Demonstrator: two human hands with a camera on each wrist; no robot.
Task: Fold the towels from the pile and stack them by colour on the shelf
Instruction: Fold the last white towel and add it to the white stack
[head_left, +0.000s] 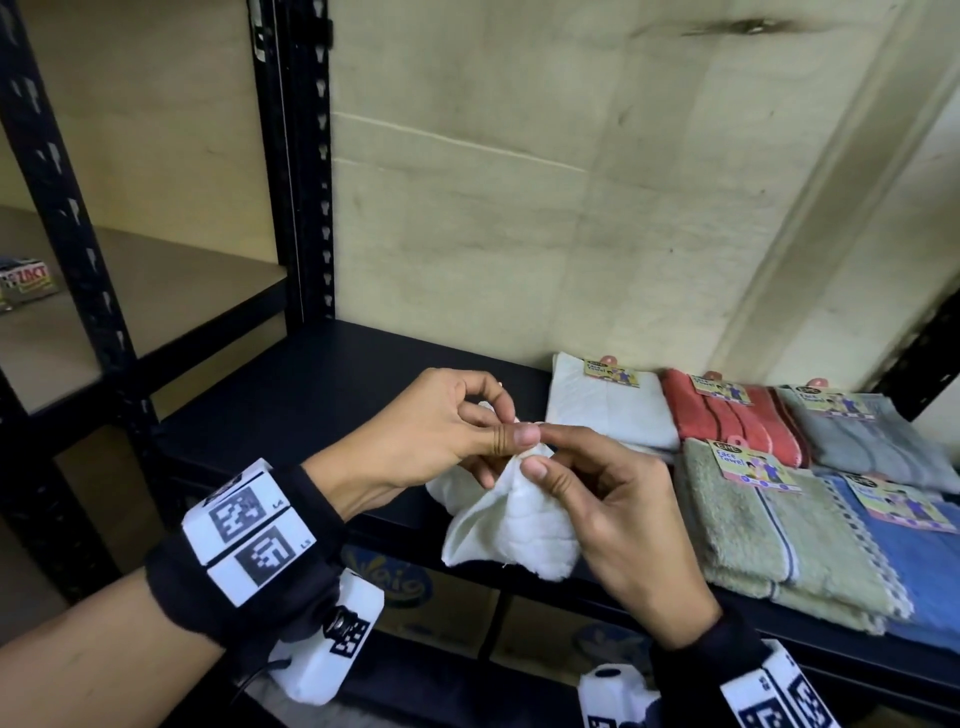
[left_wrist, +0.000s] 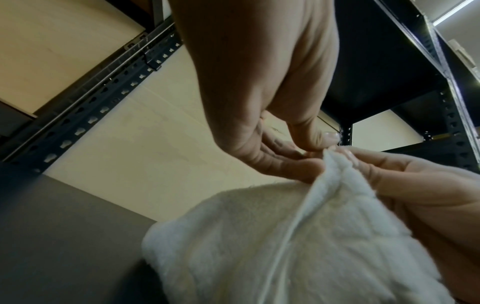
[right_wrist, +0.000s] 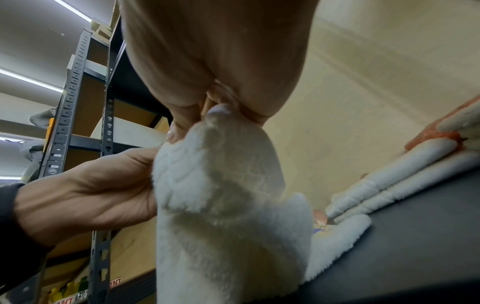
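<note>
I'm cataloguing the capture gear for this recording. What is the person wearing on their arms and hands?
Both hands are bare, no gloves. The left hand has a black band at the wrist carrying white blocks printed with black square tag markers, a white camera housing below it and a thin black cable. The right hand has a matching black cuff with white marker blocks.

Legible: "Face Towel" on the card tag of the green towel; "ZACT" on a small box on the left shelf. Other tags unreadable.
</note>
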